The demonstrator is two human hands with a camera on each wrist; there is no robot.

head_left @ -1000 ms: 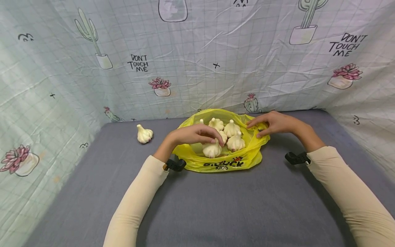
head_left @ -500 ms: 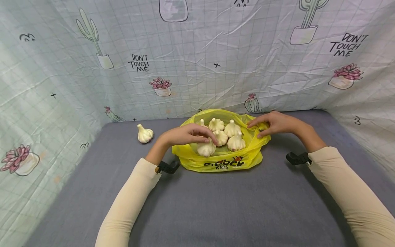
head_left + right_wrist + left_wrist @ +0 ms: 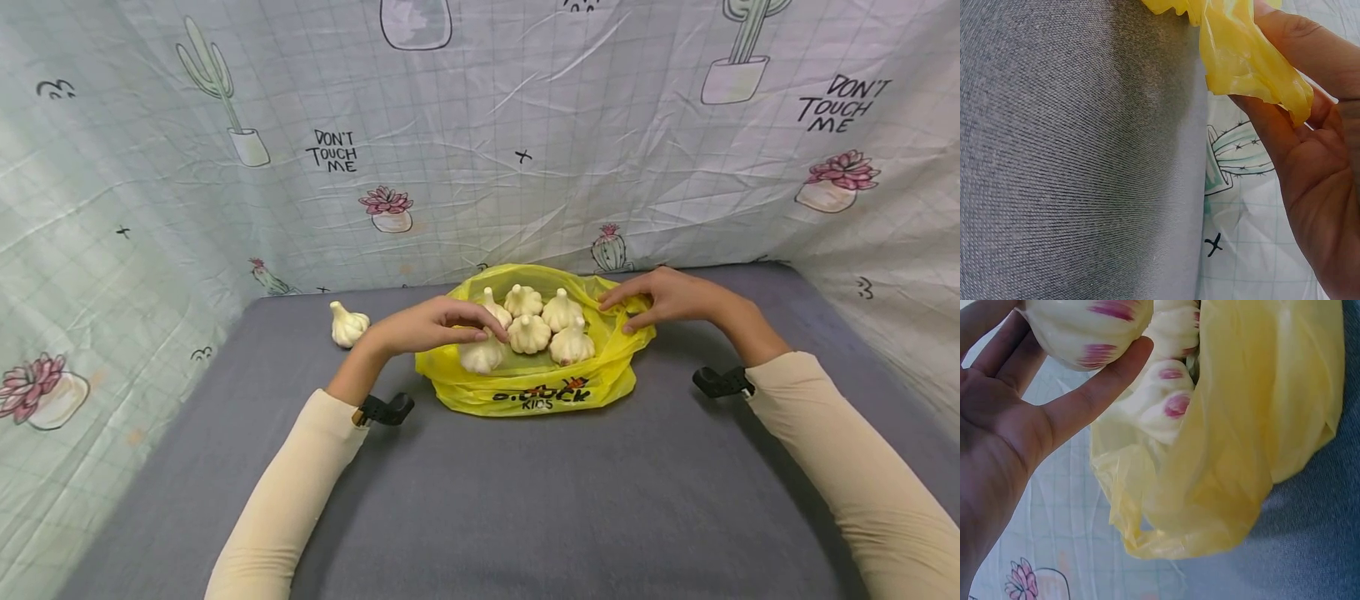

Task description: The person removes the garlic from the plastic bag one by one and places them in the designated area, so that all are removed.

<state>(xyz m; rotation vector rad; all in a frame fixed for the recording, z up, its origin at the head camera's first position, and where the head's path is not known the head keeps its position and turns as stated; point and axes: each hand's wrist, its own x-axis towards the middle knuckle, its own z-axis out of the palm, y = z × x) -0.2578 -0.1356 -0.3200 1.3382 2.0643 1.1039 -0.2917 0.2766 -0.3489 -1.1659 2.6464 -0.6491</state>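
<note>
A yellow plastic bag (image 3: pixel 540 396) with dark lettering lies with its mouth spread, several garlic bulbs (image 3: pixel 529 334) inside it. My left hand (image 3: pixel 431 323) holds one garlic bulb (image 3: pixel 480 357) by thumb and fingers at the bag's left side. In the left wrist view that bulb (image 3: pixel 1091 331) shows purple streaks, and the bag (image 3: pixel 1235 437) is beside it. My right hand (image 3: pixel 675 298) grips the bag's right rim. The right wrist view shows the bag's edge (image 3: pixel 1241 56) between the thumb and fingers of that hand (image 3: pixel 1322 169).
One more garlic bulb (image 3: pixel 348 324) lies on the grey tabletop (image 3: pixel 525 500), left of the bag. Behind the table hangs a pale curtain (image 3: pixel 465 150) printed with cacti and words. A black strap device (image 3: pixel 387 409) sits on the left wrist.
Holding the garlic bulb, my left hand has moved left across the bag, uncovering more of the other bulbs. The right hand has stayed on the bag's rim.
</note>
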